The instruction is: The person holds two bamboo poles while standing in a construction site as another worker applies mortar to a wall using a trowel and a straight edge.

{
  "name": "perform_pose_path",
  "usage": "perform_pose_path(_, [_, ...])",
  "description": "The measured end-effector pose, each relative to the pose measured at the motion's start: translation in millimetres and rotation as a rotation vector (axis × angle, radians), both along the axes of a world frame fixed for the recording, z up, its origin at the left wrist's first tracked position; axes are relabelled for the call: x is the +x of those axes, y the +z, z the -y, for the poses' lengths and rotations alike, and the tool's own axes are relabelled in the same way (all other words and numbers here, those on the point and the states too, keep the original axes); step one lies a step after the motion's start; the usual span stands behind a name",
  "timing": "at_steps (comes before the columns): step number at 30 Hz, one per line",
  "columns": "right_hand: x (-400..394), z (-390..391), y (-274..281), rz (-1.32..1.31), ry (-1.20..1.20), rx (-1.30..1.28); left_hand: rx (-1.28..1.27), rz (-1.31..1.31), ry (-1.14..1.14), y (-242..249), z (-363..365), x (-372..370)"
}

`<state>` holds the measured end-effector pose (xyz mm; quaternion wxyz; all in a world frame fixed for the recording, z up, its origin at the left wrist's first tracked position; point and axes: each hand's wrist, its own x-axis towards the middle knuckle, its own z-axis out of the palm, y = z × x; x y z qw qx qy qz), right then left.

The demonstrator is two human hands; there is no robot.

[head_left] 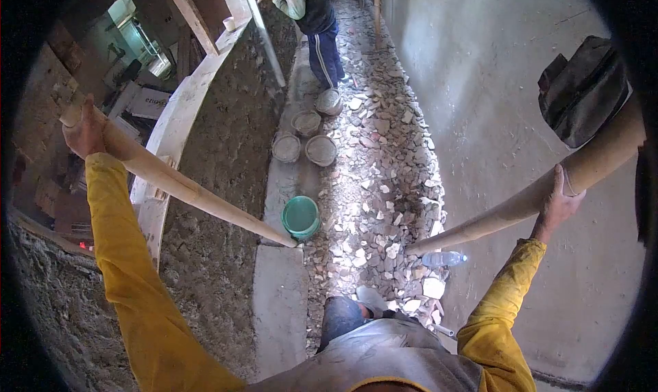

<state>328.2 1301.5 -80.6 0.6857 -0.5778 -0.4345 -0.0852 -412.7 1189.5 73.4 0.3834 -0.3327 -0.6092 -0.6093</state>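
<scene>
My left hand (88, 133) is wrapped round the upper part of a long wooden pole (185, 186) at the left. That pole slants down to the ledge beside a green bucket (301, 217). On the right, my right hand (561, 201) holds a second, thicker-looking pole (493, 217), with its fingers partly behind it. The lower end of this pole rests on the rubble by a clear plastic bottle (444, 258). Both arms are spread wide in yellow sleeves.
Several filled buckets (286, 147) stand on the concrete ledge (279, 303). Beyond them a person (317, 29) stands near a metal straightedge (264, 35). Broken rubble (370, 166) covers the floor strip. A dark bag (582, 90) hangs at the right wall (473, 83).
</scene>
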Motion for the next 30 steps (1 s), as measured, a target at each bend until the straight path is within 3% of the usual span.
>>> perform_pose_path(5, [4, -2, -2, 0.020, -0.020, -0.005, 0.010, 0.027, -0.091, -1, 0, -9])
perform_pose_path(7, [5, -2, -3, 0.031, -0.034, -0.013, -0.040, 0.020, 0.128, 0, 0, -9])
perform_pose_path(8, [4, -2, -2, 0.020, -0.030, -0.019, -0.041, 0.020, 0.127, 0, 0, -7])
perform_pose_path(10, [4, -2, -3, 0.010, -0.027, -0.027, 0.016, 0.037, -0.065, -1, 0, -4])
perform_pose_path(14, [4, -2, -4, 0.011, -0.013, -0.009, 0.042, 0.038, -0.068, -1, -2, -2])
perform_pose_path(17, [3, -2, -2, 0.012, -0.024, -0.015, 0.082, 0.075, -0.198, -2, -2, 7])
perform_pose_path(19, [2, -1, -2, 0.019, -0.040, -0.021, 0.010, 0.028, -0.006, 1, -1, 0])
perform_pose_path(30, [4, -2, -2, 0.012, -0.029, -0.027, 0.012, 0.072, 0.008, 1, -1, 15])
